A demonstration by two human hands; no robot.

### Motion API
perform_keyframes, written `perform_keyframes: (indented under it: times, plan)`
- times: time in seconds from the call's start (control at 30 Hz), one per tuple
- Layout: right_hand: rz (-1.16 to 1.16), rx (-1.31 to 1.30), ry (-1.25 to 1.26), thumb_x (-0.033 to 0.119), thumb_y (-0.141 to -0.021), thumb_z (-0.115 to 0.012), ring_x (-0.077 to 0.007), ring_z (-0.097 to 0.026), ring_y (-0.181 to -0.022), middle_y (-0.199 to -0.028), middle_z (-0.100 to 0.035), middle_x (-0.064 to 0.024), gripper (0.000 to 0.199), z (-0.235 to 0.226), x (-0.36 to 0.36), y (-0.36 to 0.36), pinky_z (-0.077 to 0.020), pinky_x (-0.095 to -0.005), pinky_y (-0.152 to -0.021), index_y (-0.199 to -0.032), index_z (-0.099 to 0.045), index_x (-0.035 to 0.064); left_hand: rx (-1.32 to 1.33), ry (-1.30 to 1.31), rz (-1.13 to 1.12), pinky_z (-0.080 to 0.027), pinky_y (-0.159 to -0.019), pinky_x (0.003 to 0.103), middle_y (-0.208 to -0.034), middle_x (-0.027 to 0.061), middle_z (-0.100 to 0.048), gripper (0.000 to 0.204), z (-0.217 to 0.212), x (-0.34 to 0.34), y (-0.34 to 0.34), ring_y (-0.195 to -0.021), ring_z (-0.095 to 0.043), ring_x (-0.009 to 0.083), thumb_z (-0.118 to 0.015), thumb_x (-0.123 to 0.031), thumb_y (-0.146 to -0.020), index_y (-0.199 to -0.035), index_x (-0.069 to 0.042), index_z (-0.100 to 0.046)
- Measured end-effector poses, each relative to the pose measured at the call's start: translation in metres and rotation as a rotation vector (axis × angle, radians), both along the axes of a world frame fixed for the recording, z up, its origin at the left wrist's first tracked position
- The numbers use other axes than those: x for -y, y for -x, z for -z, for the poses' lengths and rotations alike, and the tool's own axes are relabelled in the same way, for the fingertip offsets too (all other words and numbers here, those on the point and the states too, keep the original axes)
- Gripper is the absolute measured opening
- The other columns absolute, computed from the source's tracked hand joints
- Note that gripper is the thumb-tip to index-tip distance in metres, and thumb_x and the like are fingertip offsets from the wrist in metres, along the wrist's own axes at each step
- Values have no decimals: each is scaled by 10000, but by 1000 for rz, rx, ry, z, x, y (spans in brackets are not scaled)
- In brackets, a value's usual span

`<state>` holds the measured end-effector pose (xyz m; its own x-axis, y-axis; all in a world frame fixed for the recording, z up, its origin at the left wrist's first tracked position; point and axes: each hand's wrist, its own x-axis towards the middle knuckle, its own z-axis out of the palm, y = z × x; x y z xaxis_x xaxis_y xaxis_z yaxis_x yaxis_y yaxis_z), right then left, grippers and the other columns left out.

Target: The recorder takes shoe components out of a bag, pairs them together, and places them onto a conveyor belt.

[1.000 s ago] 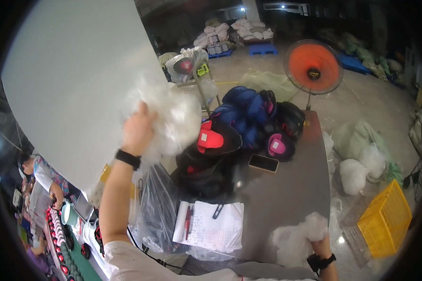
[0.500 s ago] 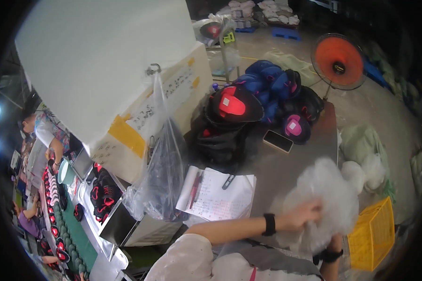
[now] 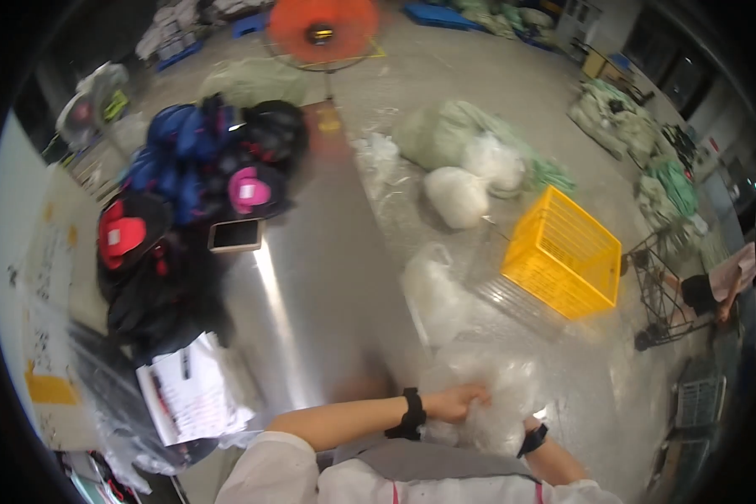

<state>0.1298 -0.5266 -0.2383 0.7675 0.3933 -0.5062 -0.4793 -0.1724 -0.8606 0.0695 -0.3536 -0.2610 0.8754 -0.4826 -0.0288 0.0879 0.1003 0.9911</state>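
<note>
A crumpled clear plastic bag (image 3: 504, 382) hangs in front of me, just beyond the near right corner of the metal table. My left hand (image 3: 455, 402) is closed on its gathered side, with a black band on the wrist. Behind the plastic, at its lower right, is my right hand (image 3: 531, 422); its fingers are hidden, so whether it grips cannot be made out. Another clear plastic bag (image 3: 438, 294) lies beside the table edge, farther from me.
The metal table (image 3: 319, 277) carries a phone (image 3: 236, 235), papers (image 3: 197, 391), blue caps (image 3: 172, 160) and a red-and-black cap (image 3: 124, 231). A yellow crate (image 3: 554, 252) and stuffed white bags (image 3: 458, 197) sit on the floor. An orange fan (image 3: 321, 34) stands beyond; a person (image 3: 722, 281) is at right.
My view has swung to the right, so the table and caps now appear farther left. The plastic bag in my hands has moved off the table top toward its right side.
</note>
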Motion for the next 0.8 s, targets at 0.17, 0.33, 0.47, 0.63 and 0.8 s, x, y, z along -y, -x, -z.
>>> perform_keyframes:
  times: [0.17,0.33,0.47,0.63,0.8]
  plan:
    - [4,-257,-30,329,-850,-601,-232,-531,-1026,-1152,-537,-119,510,84,159,-52,-451,-357,-860,-1213,-448,5,214,-91,95,-366,-931,343,-1077,118,-558,261,62,101,-94,-1036,-512,251,-550,-13,-784,-1043,-14,-524]
    - [19,-399,39,250,-867,-557,-206,-557,-972,-1097,-568,-114,387,119,191,-126,-466,-329,-810,-1155,-498,-2,-356,112,-141,-346,-965,357,-1220,188,-476,435,49,149,-171,-1144,-443,328,-550,-14,-774,-1196,-40,-450]
    - [292,-240,-25,152,-883,-507,-179,-596,-867,-999,-620,-87,252,153,181,-179,-482,-314,-736,-1072,-570,-3,-405,-411,-156,-349,-970,374,-1215,196,-462,523,88,156,-225,-1181,-407,347,-596,-66,-748,-1245,-54,-431]
    - [110,-33,252,212,-916,-439,-212,-602,-903,-1012,-618,-101,289,224,208,-253,-490,-346,-769,-1090,-564,18,10,-700,-446,-382,-914,448,-1181,180,-477,533,202,79,-288,-1098,-447,363,-690,-171,-664,-1149,-64,-498]
    - [144,18,367,241,-910,-439,-240,-622,-863,-973,-629,-107,313,248,245,-340,-497,-355,-774,-1075,-574,12,-382,-1234,-282,-308,-993,460,-1377,212,-296,771,346,-19,-380,-1315,-217,346,-723,-289,-649,-1269,8,-376]
